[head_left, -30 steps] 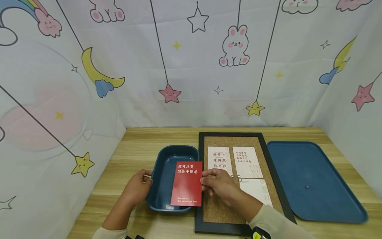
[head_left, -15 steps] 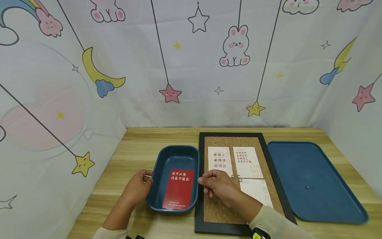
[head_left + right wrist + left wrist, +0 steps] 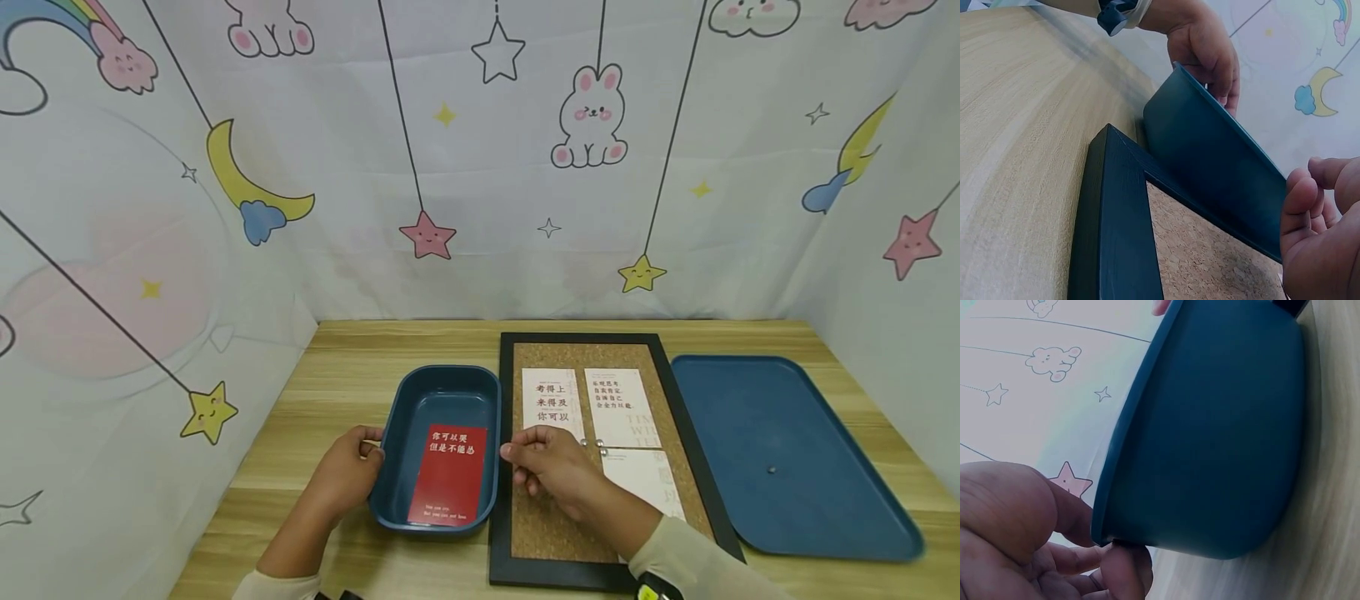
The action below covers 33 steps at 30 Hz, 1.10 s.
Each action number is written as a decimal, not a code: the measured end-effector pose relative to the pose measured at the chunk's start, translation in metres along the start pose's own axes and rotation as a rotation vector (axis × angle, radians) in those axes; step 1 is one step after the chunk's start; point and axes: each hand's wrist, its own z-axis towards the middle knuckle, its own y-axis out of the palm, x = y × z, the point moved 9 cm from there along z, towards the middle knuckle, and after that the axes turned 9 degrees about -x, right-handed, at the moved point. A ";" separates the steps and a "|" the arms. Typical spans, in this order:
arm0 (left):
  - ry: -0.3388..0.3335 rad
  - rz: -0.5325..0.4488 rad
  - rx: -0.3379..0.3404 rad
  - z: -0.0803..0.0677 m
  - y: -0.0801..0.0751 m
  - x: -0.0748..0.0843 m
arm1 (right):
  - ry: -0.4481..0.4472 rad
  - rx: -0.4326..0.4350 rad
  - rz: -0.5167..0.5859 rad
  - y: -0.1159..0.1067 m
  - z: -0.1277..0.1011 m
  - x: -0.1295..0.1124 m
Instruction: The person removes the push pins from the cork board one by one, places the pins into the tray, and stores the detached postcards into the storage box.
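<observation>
Left hand (image 3: 347, 477) first: we see it at the near left rim of the deep blue tub (image 3: 405, 398), thumb on top of the rim and fingers curled beneath it, gripping the edge; the left wrist view shows those fingers (image 3: 1124, 569) tucked under the lip. Our right hand (image 3: 553, 472) hovers over the cork board (image 3: 555, 527), just beside the tub's right wall, with its fingers loosely curled and the thumb close to the fingertips, holding nothing that we can make out. Down in the tub lies the red card (image 3: 447, 475), flat on the bottom, white lettering facing up. On the cork board we spot three pale cards (image 3: 613, 407), with small silver pins (image 3: 600, 449) where their corners meet, partly hidden behind the right hand. Off to the right on the wooden counter (image 3: 352, 367) sits a flat blue tray (image 3: 787, 462) with one small pin (image 3: 770, 469) lying on it.
</observation>
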 end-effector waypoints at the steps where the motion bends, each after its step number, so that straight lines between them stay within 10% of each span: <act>1: -0.003 0.001 0.000 0.000 0.000 -0.001 | -0.001 -0.001 0.002 0.000 0.000 0.000; 33: -0.065 0.029 -0.018 -0.004 -0.001 -0.001 | 0.043 0.050 -0.025 -0.034 -0.017 0.001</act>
